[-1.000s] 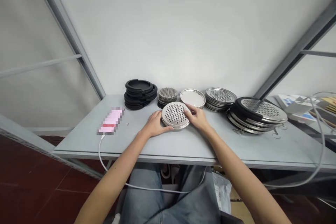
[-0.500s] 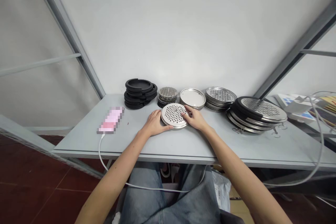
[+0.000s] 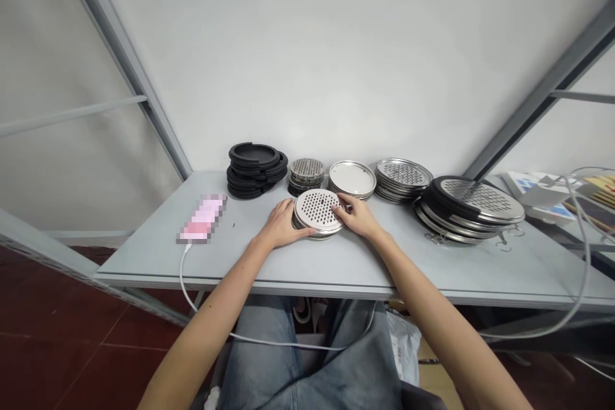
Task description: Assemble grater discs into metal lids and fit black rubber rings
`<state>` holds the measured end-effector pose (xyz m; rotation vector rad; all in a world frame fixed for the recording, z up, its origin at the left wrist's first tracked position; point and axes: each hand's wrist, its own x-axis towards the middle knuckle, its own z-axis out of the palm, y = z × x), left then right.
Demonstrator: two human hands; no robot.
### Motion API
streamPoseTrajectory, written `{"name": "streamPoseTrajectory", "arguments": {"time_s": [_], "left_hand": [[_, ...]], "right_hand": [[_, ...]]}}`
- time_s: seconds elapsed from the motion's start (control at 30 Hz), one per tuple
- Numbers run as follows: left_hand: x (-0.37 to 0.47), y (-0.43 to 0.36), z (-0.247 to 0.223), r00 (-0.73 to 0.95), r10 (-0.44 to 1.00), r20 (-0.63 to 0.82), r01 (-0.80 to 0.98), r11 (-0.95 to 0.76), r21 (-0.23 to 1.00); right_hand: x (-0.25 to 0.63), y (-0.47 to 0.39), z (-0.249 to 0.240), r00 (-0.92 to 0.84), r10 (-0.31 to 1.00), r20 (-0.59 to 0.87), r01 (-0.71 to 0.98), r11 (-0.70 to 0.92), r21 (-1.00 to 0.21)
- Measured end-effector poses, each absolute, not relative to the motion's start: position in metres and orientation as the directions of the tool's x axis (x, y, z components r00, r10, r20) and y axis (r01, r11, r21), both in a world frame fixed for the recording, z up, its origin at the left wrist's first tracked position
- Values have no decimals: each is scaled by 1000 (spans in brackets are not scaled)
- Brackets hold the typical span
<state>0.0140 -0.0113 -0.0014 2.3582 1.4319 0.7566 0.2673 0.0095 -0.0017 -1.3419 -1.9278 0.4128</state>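
Observation:
A round metal disc with a perforated top (image 3: 317,208) lies near the middle of the table, with a shiny rim showing beneath its front edge. My left hand (image 3: 283,225) grips its left side, the thumb along the front edge and the other fingers curled round the far left. From the right, my right hand (image 3: 359,216) clasps it, thumb resting on the holes and fingers at the right edge. Right behind it stand a short stack of smaller perforated discs (image 3: 307,168) and a stack of plain shallow metal pans (image 3: 352,178).
Black rings (image 3: 254,170) are piled at the back left. Perforated metal plates (image 3: 403,174) stand at the back, and larger black-rimmed ones (image 3: 473,208) lie further right. A phone (image 3: 202,219) with a white cable (image 3: 184,275) lies left. Grey frame posts (image 3: 115,45) flank the table.
The disc looks slightly lifted at its front, with more of the rim below it showing. Both hands keep their hold; the camera view has shifted a little.

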Motion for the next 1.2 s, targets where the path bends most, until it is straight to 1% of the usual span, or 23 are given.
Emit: {"name": "streamPoseTrajectory", "arguments": {"time_s": [0.23,0.37,0.53,0.67,0.93,1.13,1.2], "left_hand": [[7,-11,0,378,867,323,755,-491,434],[3,-12,0,359,875,324,777,-472,416],[1,-14,0,420,856,300,780,-510,363],[3,-15,1,435,848,303,771,-525,361],[11,-16,1,443,844,303,778,-529,338],[10,-16,2,427,844,324,757,-530,383],[9,-16,3,436,839,326,753,-538,378]], "right_hand": [[264,5,1,-243,895,373,691,430,-581],[262,3,3,-283,884,373,689,458,-562],[261,3,3,-293,883,365,688,461,-561],[263,4,2,-301,883,359,690,462,-557],[263,4,3,-207,896,394,723,411,-555],[263,5,2,-189,895,405,706,411,-577],[263,6,0,-181,900,396,706,399,-585]]}}
